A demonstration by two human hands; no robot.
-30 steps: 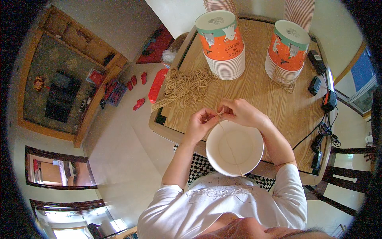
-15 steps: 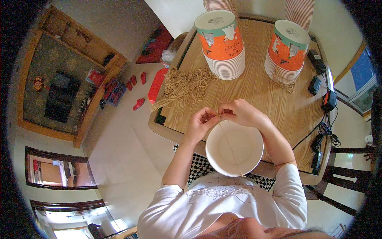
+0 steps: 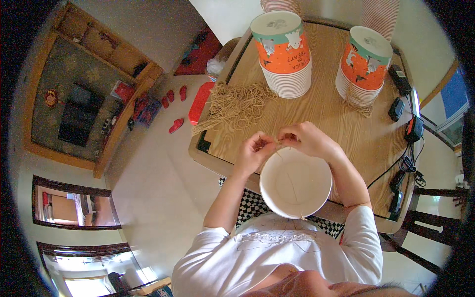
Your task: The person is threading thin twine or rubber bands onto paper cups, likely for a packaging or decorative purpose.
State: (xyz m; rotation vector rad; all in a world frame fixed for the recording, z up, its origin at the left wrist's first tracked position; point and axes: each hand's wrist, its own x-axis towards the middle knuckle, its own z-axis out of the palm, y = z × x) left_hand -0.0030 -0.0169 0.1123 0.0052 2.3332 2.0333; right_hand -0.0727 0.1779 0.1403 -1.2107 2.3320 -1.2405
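Lying tangled at the left edge of the table (image 3: 326,74), a twine heap (image 3: 240,106) is seen. String (image 3: 293,187) is pinched in the left hand's (image 3: 255,152) grip and is run across a white bucket (image 3: 277,185) at the near edge. 1 inverted cup stack (image 3: 284,54) is stood toward the far edge. The string is also pinched in the right hand's (image 3: 308,140) grip. A 2nd stack (image 3: 364,62) is placed near the far right corner.
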